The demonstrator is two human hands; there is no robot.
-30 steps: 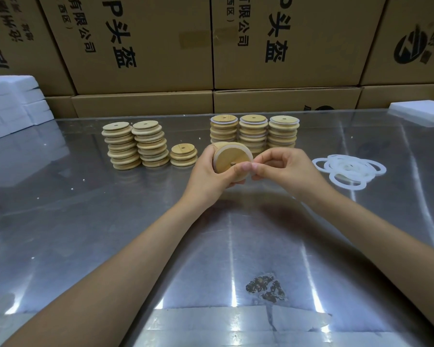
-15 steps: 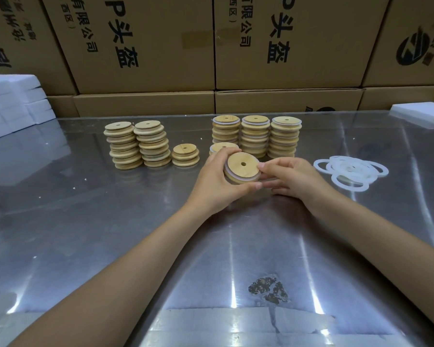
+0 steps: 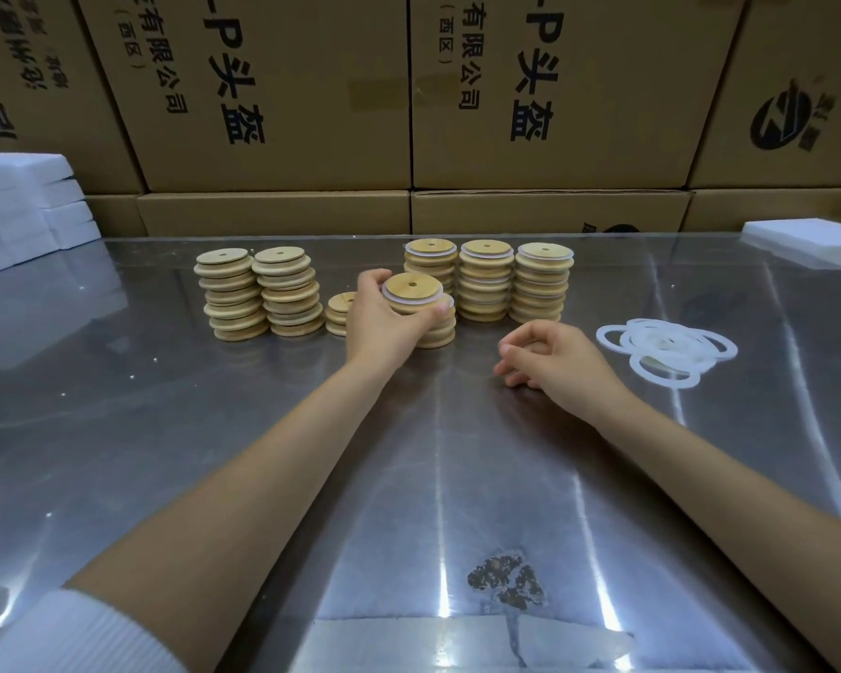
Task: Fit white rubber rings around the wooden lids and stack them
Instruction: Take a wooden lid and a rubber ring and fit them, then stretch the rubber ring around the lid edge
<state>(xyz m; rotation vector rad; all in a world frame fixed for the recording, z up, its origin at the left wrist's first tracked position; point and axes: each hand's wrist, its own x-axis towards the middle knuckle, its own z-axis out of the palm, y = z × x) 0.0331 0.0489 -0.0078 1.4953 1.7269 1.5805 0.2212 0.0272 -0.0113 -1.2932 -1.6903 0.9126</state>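
Head view: the left hand [image 3: 384, 323] has its grip wrapped round a wooden lid [image 3: 412, 290] w/ a white ring on it, right on top of a short stack [image 3: 433, 325] near the middle of the bench [image 3: 263, 478]. The right hand [image 3: 549, 357] is down by the bench w/ fingers loosely curled, grip holding nothing. To do this step well, I think the lid should sit square over the one below, edges lined up, then let go softly so the stack won't slide. The ring sticks out a bit on the right side, so a quick press round the edge may help. The lid lies flat, round face and small hole pointing up; it is round, so no long side, and its axis goes straight up. Behind are three tall stacks of ringed lids [image 3: 486, 284]. To the left are two stacks of bare lids [image 3: 258, 293] and a small pile [image 3: 338, 313], partly hidden by the hand. Loose white rings [image 3: 666, 349] lie in a heap to the right, near the right hand. Cardboard boxes [image 3: 409, 89] stand at the back.
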